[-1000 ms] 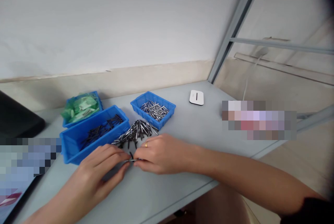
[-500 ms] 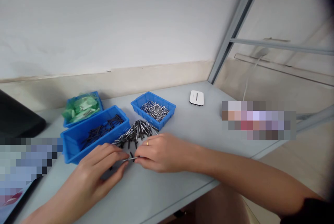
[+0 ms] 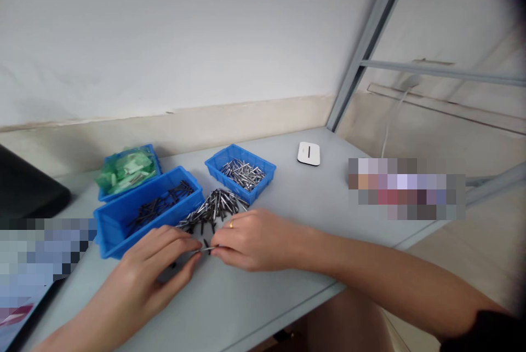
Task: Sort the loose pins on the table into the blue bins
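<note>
Over the front of the grey table, a thin silver metal rod [image 3: 206, 249] runs between my two hands. The fingertips of my left hand [image 3: 158, 261] pinch its left end, while my right hand [image 3: 250, 240], with a ring on one finger, grips its right end, which those fingers hide. Just behind the hands lies a pile of silver rods with black pieces on them [image 3: 217, 204]. A few loose dark pieces rest around the fingertips. Left of the pile, a long blue bin [image 3: 119, 231] contains black pieces [image 3: 158, 207]. Behind it, a smaller blue bin [image 3: 269, 167] holds bare silver rods [image 3: 242, 173].
Another blue bin [image 3: 153, 155] with green plastic bags [image 3: 129, 166] stands at the back left. A white square device [image 3: 308, 154] lies farther right. A dark object [image 3: 28, 190] sits at the left edge; a metal frame post [image 3: 361, 62] rises at the back right.
Both hands keep the same pinch on the rod with barely any movement. The whole view has shifted very slightly.
</note>
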Available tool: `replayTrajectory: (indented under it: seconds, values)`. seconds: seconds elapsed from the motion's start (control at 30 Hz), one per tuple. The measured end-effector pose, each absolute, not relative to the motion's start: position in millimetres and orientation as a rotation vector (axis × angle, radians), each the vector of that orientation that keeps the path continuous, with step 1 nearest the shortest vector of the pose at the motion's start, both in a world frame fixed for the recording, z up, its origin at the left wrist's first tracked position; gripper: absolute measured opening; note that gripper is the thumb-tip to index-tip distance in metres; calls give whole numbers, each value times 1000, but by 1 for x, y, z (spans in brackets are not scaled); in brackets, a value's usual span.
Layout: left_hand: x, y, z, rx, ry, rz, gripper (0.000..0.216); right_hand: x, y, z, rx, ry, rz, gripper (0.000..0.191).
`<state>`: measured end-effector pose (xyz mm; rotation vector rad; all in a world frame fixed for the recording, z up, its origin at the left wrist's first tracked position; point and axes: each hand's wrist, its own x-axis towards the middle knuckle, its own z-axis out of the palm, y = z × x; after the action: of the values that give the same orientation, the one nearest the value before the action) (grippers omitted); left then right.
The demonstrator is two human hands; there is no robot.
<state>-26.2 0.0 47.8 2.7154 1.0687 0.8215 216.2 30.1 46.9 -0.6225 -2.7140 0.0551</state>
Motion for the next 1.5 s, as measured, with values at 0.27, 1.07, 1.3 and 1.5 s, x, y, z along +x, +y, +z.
replayTrajectory:
  seconds: [0.27,1.07,1.3,1.5]
  values:
    - [-25,-1,47,2677,1095,852,14,216,31,48,-625,-2710,48,30]
    - [-27,1,45,2685,1066,826,14,216,30,47,-639,-2719,32,31]
    - [-27,1,46,2687,1057,797,11,217,30,48,-630,-2722,29,31]
    - [-25,0,47,2678,1053,836,13,217,31,49,-630,-2725,19,31]
